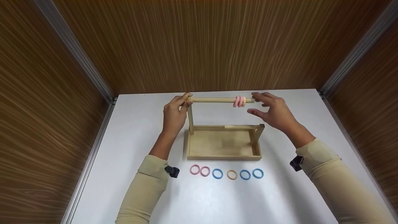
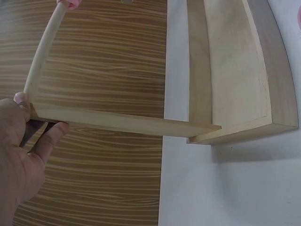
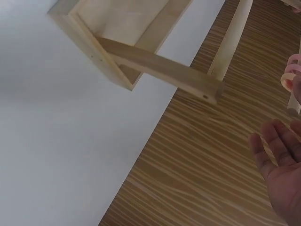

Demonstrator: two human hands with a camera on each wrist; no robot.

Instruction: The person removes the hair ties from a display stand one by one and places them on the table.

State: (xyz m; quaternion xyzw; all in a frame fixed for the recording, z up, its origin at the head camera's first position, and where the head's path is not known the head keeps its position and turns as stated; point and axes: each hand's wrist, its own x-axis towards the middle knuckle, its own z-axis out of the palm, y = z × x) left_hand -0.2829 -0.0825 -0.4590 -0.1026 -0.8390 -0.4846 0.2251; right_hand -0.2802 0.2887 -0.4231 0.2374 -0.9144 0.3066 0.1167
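Note:
My left hand (image 1: 175, 113) pinches the corner where a round wooden dowel (image 1: 211, 100) meets the left post (image 2: 117, 120) of a wooden stand. Two pink rings (image 1: 238, 101) and a pale orange ring (image 1: 244, 102) hang on the dowel towards its free right end. Around that end my right hand (image 1: 276, 112) is spread, thumb below and fingers above. One fingertip lies close to the orange ring (image 3: 288, 81) in the right wrist view; I cannot tell if they touch. The shorter right post (image 3: 160, 68) stands apart from the dowel.
The stand's shallow tray base (image 1: 224, 158) rests on a white table (image 1: 140, 130). In front of it lies a row of loose rings: pink rings (image 1: 195, 169), blue rings (image 1: 217, 173) and an orange ring (image 1: 232, 174). Wood-grain panels (image 1: 199, 46) enclose the table's back and sides.

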